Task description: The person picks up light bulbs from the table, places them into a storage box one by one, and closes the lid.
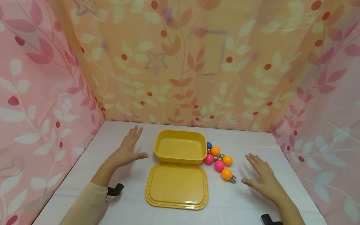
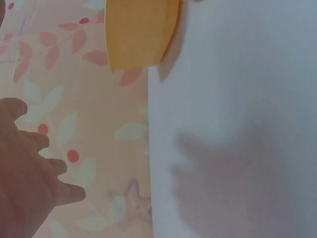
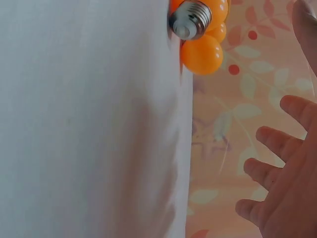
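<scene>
Lying between left grip (image 1: 126,152) and right grip (image 1: 263,179), both spread-fingered; box (image 1: 180,147); lid (image 1: 177,186); bulbs (image 1: 219,166) nearer right

apparent gap, right fingers (image 1: 255,163) to bulbs (image 1: 219,166)

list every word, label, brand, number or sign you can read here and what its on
None: no readable word, brand or number shows in any view.
Yellow box, yellow lid, bulbs: no lettering visible.
Back cloth: printed leaves and a star outline, no legible text; a small purple mark toward its right is too blurred to read.
</scene>
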Motion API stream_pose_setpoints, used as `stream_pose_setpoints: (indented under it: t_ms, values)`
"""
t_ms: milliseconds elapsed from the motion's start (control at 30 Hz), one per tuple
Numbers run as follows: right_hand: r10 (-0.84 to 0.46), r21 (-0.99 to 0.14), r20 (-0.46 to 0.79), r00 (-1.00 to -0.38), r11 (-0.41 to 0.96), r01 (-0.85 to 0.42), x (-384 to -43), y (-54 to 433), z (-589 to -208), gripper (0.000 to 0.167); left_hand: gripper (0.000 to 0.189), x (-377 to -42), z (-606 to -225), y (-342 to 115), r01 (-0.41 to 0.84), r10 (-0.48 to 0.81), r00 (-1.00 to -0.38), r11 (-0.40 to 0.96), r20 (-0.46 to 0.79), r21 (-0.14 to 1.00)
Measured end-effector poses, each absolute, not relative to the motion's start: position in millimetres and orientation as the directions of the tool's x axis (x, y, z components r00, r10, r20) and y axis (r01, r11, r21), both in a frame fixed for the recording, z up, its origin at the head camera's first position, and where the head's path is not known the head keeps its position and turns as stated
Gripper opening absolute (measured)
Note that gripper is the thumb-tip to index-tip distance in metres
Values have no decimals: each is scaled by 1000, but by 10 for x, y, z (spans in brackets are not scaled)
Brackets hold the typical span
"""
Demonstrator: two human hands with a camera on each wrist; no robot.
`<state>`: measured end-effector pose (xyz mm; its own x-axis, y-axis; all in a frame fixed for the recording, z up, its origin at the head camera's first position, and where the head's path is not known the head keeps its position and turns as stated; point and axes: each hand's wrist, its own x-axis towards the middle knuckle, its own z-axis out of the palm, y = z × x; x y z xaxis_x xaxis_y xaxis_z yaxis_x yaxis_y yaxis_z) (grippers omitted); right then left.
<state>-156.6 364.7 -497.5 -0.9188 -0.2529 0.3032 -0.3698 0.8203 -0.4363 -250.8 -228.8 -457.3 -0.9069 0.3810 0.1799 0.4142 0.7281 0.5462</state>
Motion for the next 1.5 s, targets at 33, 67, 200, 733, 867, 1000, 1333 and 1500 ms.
stream_pose_setpoints:
  t_ms: [33, 67, 200, 733, 867, 1000, 1333, 1500]
  values:
    - [-250, -453, 292, -923, 814, -363, -1569, 3640, -4976, 98, 123, -2519, -4570, -2258, 412, 384, -907, 718, 175, 561]
    - [-245, -470, 280, -928, 808, -355, -1572, 3633, -4980, 98, 122, -2526, -4566, -2229, 410, 388, -906, 706, 169, 578]
    - [-222, -538, 251, -942, 777, -326, -1586, 3612, -4994, 94, 120, -2562, -4575, -2133, 406, 405, -901, 665, 155, 627]
    - [-162, -689, 215, -963, 673, -268, -1556, 3602, -5160, 74, 120, -2669, -4719, -1879, 360, 437, -892, 523, 120, 772]
    - [-156, -707, 194, -969, 663, -248, -1553, 3605, -5176, 72, 117, -2665, -4754, -1863, 356, 449, -886, 494, 117, 794]
    - [-168, -710, 198, -966, 655, -259, -1557, 3616, -5196, 70, 117, -2657, -4816, -1866, 341, 462, -881, 471, 101, 814]
    - [-193, -724, 175, -965, 639, -259, -1574, 3625, -5278, 69, 114, -2687, -4974, -1888, 310, 460, -885, 461, 75, 832]
    - [-166, -731, 86, -982, 660, -175, -1571, 3579, -5314, 71, 110, -2687, -5054, -1899, 210, 442, -897, 433, -3, 877]
